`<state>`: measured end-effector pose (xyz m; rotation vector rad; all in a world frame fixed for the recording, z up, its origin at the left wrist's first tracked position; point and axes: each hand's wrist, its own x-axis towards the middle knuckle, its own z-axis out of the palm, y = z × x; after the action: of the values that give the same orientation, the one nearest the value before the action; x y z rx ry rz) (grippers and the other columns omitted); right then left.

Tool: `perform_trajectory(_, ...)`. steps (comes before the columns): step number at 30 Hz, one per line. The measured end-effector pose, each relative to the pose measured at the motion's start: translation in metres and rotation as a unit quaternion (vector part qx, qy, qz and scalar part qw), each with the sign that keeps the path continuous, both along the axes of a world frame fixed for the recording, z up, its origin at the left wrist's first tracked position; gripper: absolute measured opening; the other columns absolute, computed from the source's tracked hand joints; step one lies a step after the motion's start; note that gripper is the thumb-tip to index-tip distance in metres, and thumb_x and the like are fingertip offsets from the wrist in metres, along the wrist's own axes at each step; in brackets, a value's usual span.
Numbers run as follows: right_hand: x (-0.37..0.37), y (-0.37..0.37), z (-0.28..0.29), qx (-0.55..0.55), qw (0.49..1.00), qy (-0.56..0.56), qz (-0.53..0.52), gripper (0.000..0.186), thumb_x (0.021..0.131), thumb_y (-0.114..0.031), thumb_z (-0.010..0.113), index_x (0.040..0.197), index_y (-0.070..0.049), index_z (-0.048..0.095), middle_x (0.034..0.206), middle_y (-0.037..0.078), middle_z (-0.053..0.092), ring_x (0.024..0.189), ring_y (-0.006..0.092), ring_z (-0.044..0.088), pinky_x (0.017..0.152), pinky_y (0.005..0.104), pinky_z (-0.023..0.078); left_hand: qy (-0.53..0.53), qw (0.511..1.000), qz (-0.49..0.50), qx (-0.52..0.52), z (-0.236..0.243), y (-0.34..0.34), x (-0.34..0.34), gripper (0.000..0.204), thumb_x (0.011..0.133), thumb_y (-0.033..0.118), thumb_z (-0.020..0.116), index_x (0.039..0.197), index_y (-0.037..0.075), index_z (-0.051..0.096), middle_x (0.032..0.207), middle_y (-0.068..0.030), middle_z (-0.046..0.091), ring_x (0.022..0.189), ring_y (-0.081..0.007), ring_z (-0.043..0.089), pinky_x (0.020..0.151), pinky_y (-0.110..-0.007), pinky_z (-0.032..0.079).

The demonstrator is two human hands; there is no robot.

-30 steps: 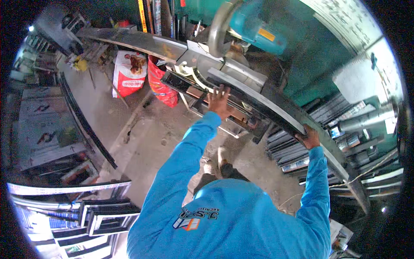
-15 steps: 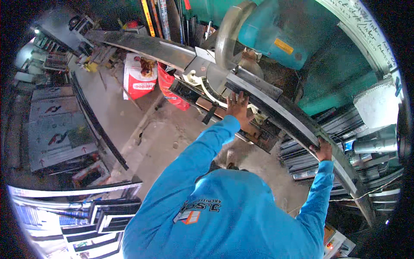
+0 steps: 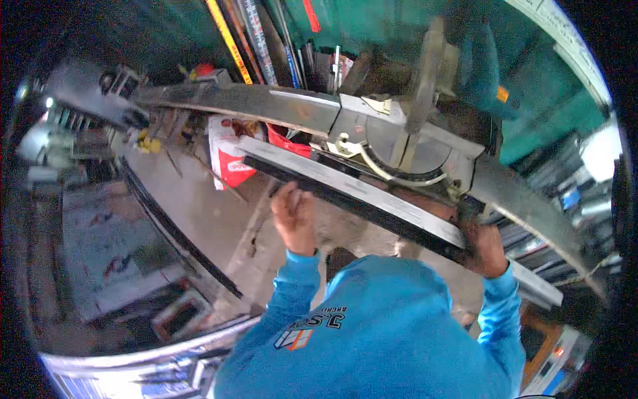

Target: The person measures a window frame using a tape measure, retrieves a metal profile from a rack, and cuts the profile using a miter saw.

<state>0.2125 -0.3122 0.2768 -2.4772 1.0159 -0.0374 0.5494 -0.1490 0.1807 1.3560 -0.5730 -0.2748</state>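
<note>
A long metal profile (image 3: 359, 183), black along its near side with a pale strip on top, slants in front of the miter saw (image 3: 425, 156). Around its right part my right hand (image 3: 488, 247) is closed, fingers partly hidden and blurred. My left hand (image 3: 294, 218) is at the black near edge toward the left end. Its bent fingers look apart, with the tips at or very close to the edge; contact is hard to make out. The saw's blue motor housing and upright arm are smeared by motion.
A long work surface (image 3: 219, 96) runs left from the saw. Below it lie a red and white sack (image 3: 232, 153) and another red bag. Several bars lean on the green back wall (image 3: 372, 26). Stacked profiles (image 3: 558, 193) fill the right side, and dark strips (image 3: 179, 226) lie at left.
The profile has come off the saw bed toward me and left. My left hand has moved left from its place near the saw; my right hand has come nearer with the profile. The view has shifted.
</note>
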Motion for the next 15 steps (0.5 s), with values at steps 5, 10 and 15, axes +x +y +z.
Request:
perform_trajectory(5,0.137,0.062,0.013,-0.102,0.981,-0.066,0.150,0.050,0.067,-0.016,0.068,0.113,-0.003,0.056,0.080,0.017,0.065,0.069,0.0364,0.065,0.058,0.0454,0.051,0.248,0.965,-0.025,-0.083,0.046,0.054,0.070,0.047,0.089,0.014,0.063,0.132,0.007,0.044,0.120,-0.0071,0.051,0.107,-0.0157,0.050,0.086,-0.030,0.045)
perform_trajectory(10,0.271,0.121,-0.001,-0.072,0.982,-0.085,0.151,0.047,0.069,-0.023,0.067,0.108,-0.002,0.051,0.085,0.017,0.062,0.068,0.0346,0.064,0.051,0.0437,0.050,0.131,0.985,-0.089,-0.067,0.079,0.071,0.102,0.058,0.088,0.016,0.062,0.137,0.004,0.034,0.130,-0.0133,0.047,0.115,-0.0241,0.049,0.092,-0.040,0.043)
perform_trajectory(15,0.376,0.144,-0.015,-0.123,0.970,-0.195,0.076,0.047,0.069,-0.019,0.068,0.107,0.000,0.047,0.110,0.018,0.058,0.074,0.0319,0.066,0.053,0.0413,0.053,0.133,0.985,0.030,-0.103,0.135,0.048,0.158,0.069,0.077,0.014,0.074,0.132,-0.003,0.035,0.123,-0.0167,0.052,0.108,-0.0279,0.054,0.094,-0.043,0.044)
